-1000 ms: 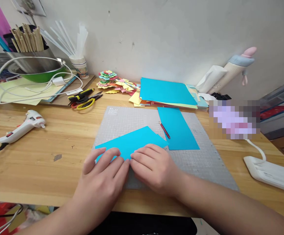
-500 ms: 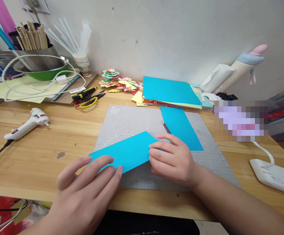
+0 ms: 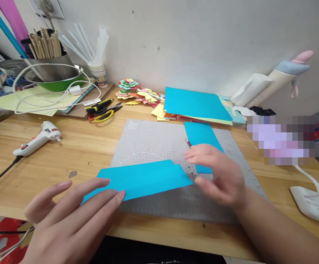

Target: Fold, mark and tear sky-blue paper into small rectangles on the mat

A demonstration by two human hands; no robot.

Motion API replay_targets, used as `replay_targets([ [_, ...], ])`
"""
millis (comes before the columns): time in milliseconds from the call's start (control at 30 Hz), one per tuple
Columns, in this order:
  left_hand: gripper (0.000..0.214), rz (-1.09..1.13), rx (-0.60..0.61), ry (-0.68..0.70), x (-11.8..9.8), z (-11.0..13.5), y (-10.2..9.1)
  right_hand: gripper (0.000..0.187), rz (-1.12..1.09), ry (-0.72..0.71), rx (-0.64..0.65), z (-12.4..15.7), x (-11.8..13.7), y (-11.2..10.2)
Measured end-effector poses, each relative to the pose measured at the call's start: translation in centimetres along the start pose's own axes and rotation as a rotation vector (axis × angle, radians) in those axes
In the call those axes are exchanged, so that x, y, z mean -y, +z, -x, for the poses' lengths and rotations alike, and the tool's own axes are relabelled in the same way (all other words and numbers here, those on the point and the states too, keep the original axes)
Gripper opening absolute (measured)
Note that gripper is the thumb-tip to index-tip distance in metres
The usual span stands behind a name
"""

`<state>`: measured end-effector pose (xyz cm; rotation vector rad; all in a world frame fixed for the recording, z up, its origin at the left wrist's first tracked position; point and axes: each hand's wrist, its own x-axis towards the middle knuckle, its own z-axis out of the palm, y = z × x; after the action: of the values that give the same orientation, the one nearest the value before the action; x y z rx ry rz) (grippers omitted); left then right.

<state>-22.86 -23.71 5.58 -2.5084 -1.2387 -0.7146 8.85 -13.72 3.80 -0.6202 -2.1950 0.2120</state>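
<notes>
A folded strip of blue paper (image 3: 145, 178) lies slantwise over the front of the grey cutting mat (image 3: 154, 143). My left hand (image 3: 77, 216) grips its left end, fingers on top; the thumb's hold underneath is hidden. My right hand (image 3: 220, 176), slightly blurred, is apart from the strip's right tip, its thumb and fingers spread with nothing between them. Behind that hand a second blue paper piece (image 3: 203, 135) rests on the mat, partly covered. A dark red pencil (image 3: 188, 143) pokes out beside it, mostly hidden by the hand.
A white glue gun (image 3: 38, 139) lies on the left of the wooden table. Scissors (image 3: 104, 115) and pliers sit behind it. At the back are a stack of coloured paper (image 3: 198, 104), paper flowers (image 3: 129, 90) and a cup of glue sticks (image 3: 97, 73). A white power strip (image 3: 310, 205) is at right.
My right hand has let go of the strip's right end and moved right, its fingers parting. The strip has turned flatter, with my left hand still at its left end. The view has shifted slightly.
</notes>
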Motion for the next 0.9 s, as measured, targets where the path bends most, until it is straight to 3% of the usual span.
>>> replay_targets([
  [100,0.030,0.006,-0.018,0.030,0.0,-0.3,1.2,0.031,0.085,-0.143,0.122,0.2,2.0,1.7],
  [233,0.022,0.035,-0.054,-0.060,-1.0,-1.9,2.7,0.021,0.170,-0.176,0.074,0.9,2.4,3.0],
  [333,0.020,0.114,-0.082,-0.078,-2.6,-3.6,3.4,0.020,0.199,-0.166,0.064,1.0,2.5,2.8],
  [500,0.010,0.123,-0.109,0.012,-4.2,-5.4,3.9,0.022,0.201,-0.177,0.079,0.8,3.0,2.3],
  [900,0.007,0.097,-0.041,0.112,-4.7,-5.3,4.4,0.025,0.164,-0.220,0.066,1.2,3.4,2.7],
])
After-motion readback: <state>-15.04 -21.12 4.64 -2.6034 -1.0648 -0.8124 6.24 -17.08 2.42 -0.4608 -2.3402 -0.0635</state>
